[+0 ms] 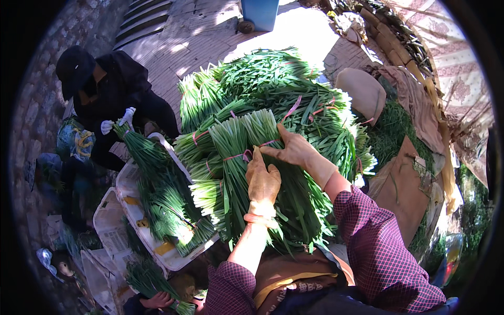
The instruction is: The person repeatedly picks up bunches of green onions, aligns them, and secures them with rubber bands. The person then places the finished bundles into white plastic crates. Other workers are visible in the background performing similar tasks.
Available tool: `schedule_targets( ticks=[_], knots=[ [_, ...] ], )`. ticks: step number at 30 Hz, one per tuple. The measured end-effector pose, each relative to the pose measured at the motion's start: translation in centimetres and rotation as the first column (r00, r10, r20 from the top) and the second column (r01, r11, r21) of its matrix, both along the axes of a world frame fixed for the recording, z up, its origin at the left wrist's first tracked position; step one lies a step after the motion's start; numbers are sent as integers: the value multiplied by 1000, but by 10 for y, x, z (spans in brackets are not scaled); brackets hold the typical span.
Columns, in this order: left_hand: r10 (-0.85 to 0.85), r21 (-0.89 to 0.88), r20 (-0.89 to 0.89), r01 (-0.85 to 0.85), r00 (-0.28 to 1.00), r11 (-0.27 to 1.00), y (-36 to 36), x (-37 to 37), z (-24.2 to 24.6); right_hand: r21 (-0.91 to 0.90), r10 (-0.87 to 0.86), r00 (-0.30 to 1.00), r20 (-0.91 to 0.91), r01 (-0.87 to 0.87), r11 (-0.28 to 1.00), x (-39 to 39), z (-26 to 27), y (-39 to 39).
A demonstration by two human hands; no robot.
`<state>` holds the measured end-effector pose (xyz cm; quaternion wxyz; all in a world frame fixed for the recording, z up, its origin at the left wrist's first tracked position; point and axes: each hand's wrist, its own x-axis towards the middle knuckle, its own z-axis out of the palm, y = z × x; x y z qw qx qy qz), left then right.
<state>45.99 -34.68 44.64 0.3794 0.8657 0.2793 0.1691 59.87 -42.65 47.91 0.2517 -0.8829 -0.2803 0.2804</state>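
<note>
My left hand point(264, 177), in a tan rubber glove, rests on a bundle of green leafy stalks point(230, 153), with its index fingertip at the pink tie point(238, 156). My right hand point(297, 151), gloved alike, lies on the neighbouring bundle point(260, 126), its fingers spread around that bundle's tie. The two bundles lie side by side, pale cut ends away from me. Beneath and beyond them is a large heap of similar tied bundles point(264, 75). Whether either hand pinches a tie cannot be told.
At the left a person in dark clothes point(118, 78) and white gloves holds a bundle above a white plastic crate point(173, 265). Another person's hand point(158, 300) holds greens at the bottom. Cardboard point(405, 193) and loose greens lie at the right; a blue bin point(260, 13) stands beyond.
</note>
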Motion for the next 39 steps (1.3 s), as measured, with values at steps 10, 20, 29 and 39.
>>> schedule_targets(
  ticks=[10,20,29,39],
  knots=[
    [-325,-199,218,368,920,908,-54,-30,21,571,-155,894,-420,393,720,-26,14,-49],
    [-336,-289,463,498,820,818,-35,-130,86,646,-193,931,-309,354,676,-122,67,-118],
    [-355,14,545,416,759,909,-16,-217,167,641,-10,991,-135,95,761,-244,131,-145],
    [93,-470,605,260,791,844,-9,-261,126,620,58,996,-67,-4,785,-267,118,-136]
  ],
)
